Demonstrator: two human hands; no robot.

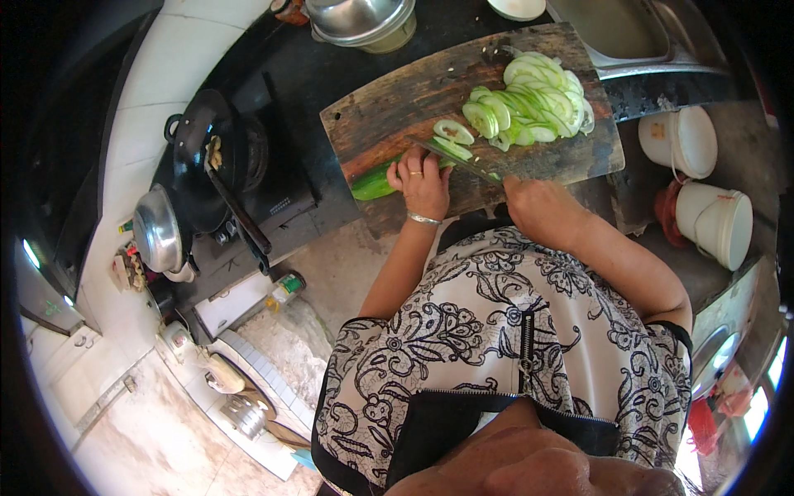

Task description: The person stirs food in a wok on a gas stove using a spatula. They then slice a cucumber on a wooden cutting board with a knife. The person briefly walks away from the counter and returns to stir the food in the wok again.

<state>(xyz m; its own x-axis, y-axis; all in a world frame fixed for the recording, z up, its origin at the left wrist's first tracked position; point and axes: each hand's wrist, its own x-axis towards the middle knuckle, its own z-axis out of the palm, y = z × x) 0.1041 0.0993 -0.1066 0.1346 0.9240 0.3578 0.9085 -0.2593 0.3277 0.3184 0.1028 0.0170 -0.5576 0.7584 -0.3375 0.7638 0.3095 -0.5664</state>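
On a worn wooden cutting board [397, 105] lies a long green cucumber [374, 185]. My left hand [423, 183], with a ring and a bracelet, presses down on it near its cut end. My right hand [539, 209] grips the handle of a kitchen knife [462, 162]; the handle is hidden in the fist. The blade lies slantwise against the cut end, beside my left fingertips. A few fresh slices [454, 131] rest just beyond the blade. Farther right on the board spreads a heap of thin, pale green cucumber slices [536, 96].
A black wok [201, 136] with a spatula [236, 208] stands on the stove at left. Behind the board are a lidded metal pot [363, 22] and a white bowl [518, 6]. A steel sink [620, 31] adjoins at upper right, above white buckets [695, 142].
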